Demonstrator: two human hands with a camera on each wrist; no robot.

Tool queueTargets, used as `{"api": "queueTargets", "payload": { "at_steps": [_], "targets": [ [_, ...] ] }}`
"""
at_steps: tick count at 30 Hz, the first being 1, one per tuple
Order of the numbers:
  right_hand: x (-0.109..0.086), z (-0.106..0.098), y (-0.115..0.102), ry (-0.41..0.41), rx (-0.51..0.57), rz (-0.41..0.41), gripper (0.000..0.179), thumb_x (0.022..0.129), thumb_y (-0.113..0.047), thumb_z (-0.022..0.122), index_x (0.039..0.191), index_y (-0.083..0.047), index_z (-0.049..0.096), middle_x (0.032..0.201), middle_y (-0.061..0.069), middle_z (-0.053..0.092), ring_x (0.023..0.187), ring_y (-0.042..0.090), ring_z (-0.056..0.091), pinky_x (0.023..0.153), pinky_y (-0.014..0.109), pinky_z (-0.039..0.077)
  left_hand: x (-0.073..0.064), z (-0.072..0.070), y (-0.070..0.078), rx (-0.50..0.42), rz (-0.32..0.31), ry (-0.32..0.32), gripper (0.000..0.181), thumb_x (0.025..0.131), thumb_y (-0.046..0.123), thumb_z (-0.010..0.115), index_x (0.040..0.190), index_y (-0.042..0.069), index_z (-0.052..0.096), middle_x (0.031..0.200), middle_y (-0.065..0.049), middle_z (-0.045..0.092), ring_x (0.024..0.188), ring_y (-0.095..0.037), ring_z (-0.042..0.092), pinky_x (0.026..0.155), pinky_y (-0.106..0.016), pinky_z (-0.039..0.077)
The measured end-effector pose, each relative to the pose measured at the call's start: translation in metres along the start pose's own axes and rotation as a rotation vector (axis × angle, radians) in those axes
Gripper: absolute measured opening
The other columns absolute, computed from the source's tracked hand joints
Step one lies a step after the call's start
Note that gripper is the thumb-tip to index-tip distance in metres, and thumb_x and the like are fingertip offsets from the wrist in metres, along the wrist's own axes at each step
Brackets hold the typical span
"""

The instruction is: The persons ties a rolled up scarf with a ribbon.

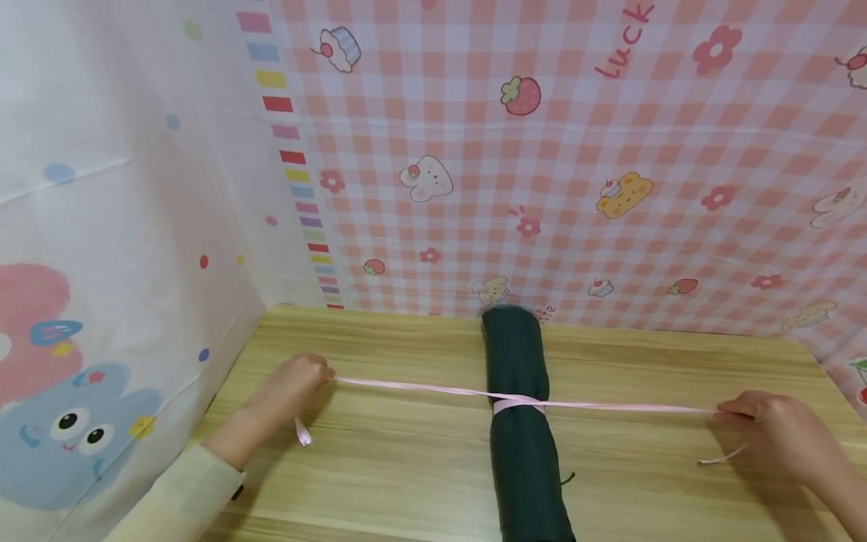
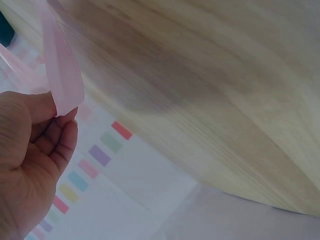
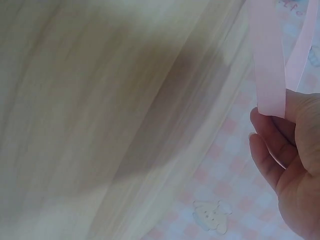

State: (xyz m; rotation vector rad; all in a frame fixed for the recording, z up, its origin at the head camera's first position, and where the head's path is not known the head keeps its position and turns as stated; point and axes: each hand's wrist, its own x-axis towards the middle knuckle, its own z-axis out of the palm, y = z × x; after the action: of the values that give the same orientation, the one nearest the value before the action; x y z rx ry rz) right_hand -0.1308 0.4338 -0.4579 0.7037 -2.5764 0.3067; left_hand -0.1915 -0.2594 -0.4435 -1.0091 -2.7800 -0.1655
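A dark green rolled cloth bundle (image 1: 520,467) lies lengthwise on the wooden table. Round its middle runs a pink ribbon (image 1: 420,388), crossed on top and stretched nearly straight to both sides. My left hand (image 1: 284,388) pinches one end between thumb and fingers, and a short tail hangs below it. On the other side my right hand (image 1: 779,429) pinches the opposite end, its loose tail dangling too. Each wrist view shows the ribbon (image 2: 62,65) folded over at the fingertips. The bundle's near end is cut off by the head view's lower edge.
The wooden table (image 1: 379,474) meets a pink checked cloth (image 1: 474,150) hanging behind it. A white printed cloth (image 1: 135,226) hangs along the left side. A thin dark cord (image 1: 567,478) sticks out from the bundle's right side.
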Motion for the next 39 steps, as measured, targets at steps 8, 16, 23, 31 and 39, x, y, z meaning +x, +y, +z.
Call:
{"api": "queueTargets", "payload": {
  "at_steps": [8,16,23,31,39],
  "targets": [
    [-0.011,-0.008,0.010,-0.091,-0.089,0.055,0.021,0.063,0.003,0.090,0.080,0.000,0.079,0.071,0.002,0.072,0.059,0.020,0.068,0.052,0.030,0.056,-0.006,-0.003,-0.007,-0.018,-0.024,-0.004,0.023,0.080,-0.014,0.076,0.075,0.008,0.072,0.069,0.000,0.062,0.065,-0.016,0.060,0.065,-0.034,0.057],
    [-0.013,-0.008,0.012,-0.128,-0.100,0.094,0.021,0.070,0.009,0.086,0.089,0.002,0.080,0.077,0.007,0.075,0.063,0.029,0.070,0.055,0.038,0.058,-0.014,-0.007,-0.015,0.011,-0.068,-0.011,0.029,0.075,-0.020,0.074,0.073,0.008,0.070,0.070,-0.001,0.063,0.066,-0.018,0.063,0.063,-0.034,0.058],
    [-0.014,-0.013,0.015,-0.200,-0.104,0.159,0.023,0.071,0.009,0.084,0.094,0.007,0.078,0.083,0.016,0.076,0.071,0.039,0.071,0.063,0.052,0.058,-0.020,-0.002,-0.025,0.006,-0.106,-0.034,0.028,0.076,-0.013,0.073,0.067,0.012,0.065,0.068,0.000,0.065,0.064,-0.020,0.064,0.062,-0.038,0.057],
    [-0.016,-0.014,0.027,-0.287,-0.102,0.183,0.017,0.077,0.009,0.079,0.093,0.008,0.077,0.084,0.019,0.075,0.074,0.042,0.071,0.068,0.058,0.057,-0.026,-0.005,-0.028,0.018,-0.202,-0.084,0.024,0.084,-0.007,0.074,0.069,0.010,0.067,0.069,-0.002,0.066,0.064,-0.023,0.065,0.060,-0.042,0.056],
    [-0.014,-0.020,0.023,-0.364,-0.059,0.269,0.014,0.084,0.004,0.079,0.096,0.010,0.075,0.083,0.017,0.074,0.067,0.028,0.067,0.062,0.048,0.056,-0.032,-0.011,-0.023,0.092,-0.222,-0.075,0.026,0.078,-0.011,0.073,0.069,0.007,0.058,0.065,-0.008,0.060,0.059,-0.030,0.063,0.053,-0.045,0.053]
  ]
}}
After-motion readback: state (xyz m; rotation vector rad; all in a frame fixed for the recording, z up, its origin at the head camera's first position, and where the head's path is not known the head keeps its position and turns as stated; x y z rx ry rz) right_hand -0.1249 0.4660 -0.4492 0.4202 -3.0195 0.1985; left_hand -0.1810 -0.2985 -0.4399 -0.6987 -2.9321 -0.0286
